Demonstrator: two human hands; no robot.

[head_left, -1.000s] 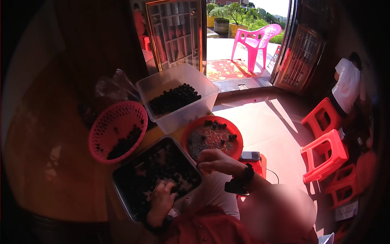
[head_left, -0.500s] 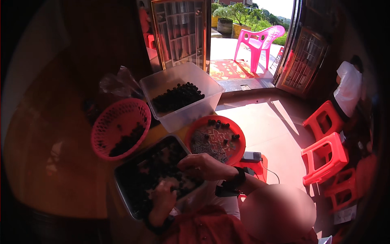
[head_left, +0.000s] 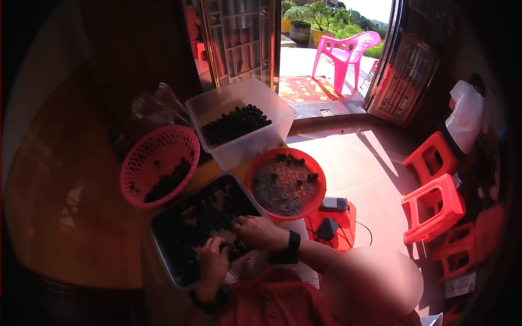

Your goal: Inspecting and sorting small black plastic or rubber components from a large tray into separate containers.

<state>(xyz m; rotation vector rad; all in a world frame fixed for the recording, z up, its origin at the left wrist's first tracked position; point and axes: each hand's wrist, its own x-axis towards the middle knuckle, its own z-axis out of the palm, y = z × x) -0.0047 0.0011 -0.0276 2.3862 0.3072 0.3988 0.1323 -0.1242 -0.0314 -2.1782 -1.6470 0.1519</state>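
Observation:
A dark rectangular tray point(head_left: 166, 266) lies in front of me, strewn with small black pieces point(head_left: 204, 217) whose kind is too dark to tell. Over its near part, my left hand point(head_left: 212, 262) has thumb and fingers bent together, with a small dark piece seeming to show between them. To its right, my right hand point(head_left: 261, 232) reaches in over the tray's right side, fingers curled down and closed. Whatever its fingertips hold is hidden. Just beyond that hand stands a round red basin point(head_left: 321, 190) holding many thin grey bits and several black pieces.
A clear plastic bin point(head_left: 239, 155) and a pink mesh basket point(head_left: 129, 182), both with black pieces, stand beyond the tray. A crumpled plastic bag point(head_left: 157, 108) lies behind. Red stools point(head_left: 435, 212) line the right; a grey device point(head_left: 333, 204) rests on a red stool.
My right hand has swung down and left from above the tray's right edge to nearer my left hand. My left hand has shifted slightly; the view has moved a little.

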